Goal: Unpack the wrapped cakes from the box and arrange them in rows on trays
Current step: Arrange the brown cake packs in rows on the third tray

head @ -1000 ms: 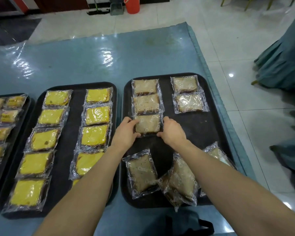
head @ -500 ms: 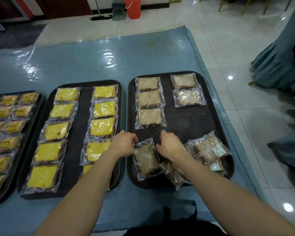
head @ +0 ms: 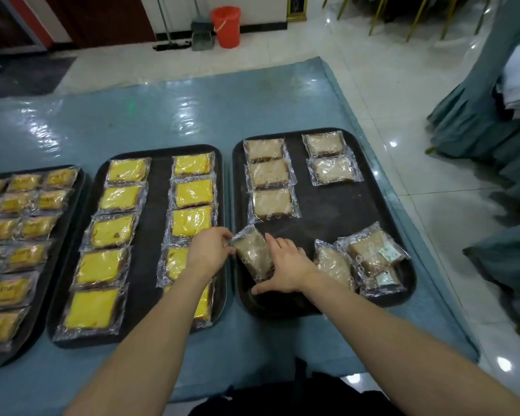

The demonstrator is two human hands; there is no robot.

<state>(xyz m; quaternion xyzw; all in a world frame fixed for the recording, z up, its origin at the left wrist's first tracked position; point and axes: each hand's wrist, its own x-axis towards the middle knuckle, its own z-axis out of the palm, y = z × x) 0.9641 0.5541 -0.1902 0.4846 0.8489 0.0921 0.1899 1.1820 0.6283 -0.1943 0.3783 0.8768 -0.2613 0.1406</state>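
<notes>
Plainly, the loose heap (head: pixel 370 256) at four o'clock on the black tray (head: pixel 327 211) could spill over the rim if a forearm sweeps it. The wrapped cake (head: pixel 252 255) lies askew at seven o'clock, below the left row (head: pixel 269 181); the left hand (head: pixel 209 250) pinches its film corner, which may slip, and the right hand (head: pixel 287 265) lies on it, fingers straight. A yellow-cake tray (head: pixel 158 235) sits at nine o'clock; nothing blocks the open slot.

The cakes (head: pixel 271 203) sit in clear, shiny, crinkly plastic wrap. The black trays (head: pixel 327 205) look dull plastic. A shiny plastic sheet (head: pixel 168 115) covers the blue table.
</notes>
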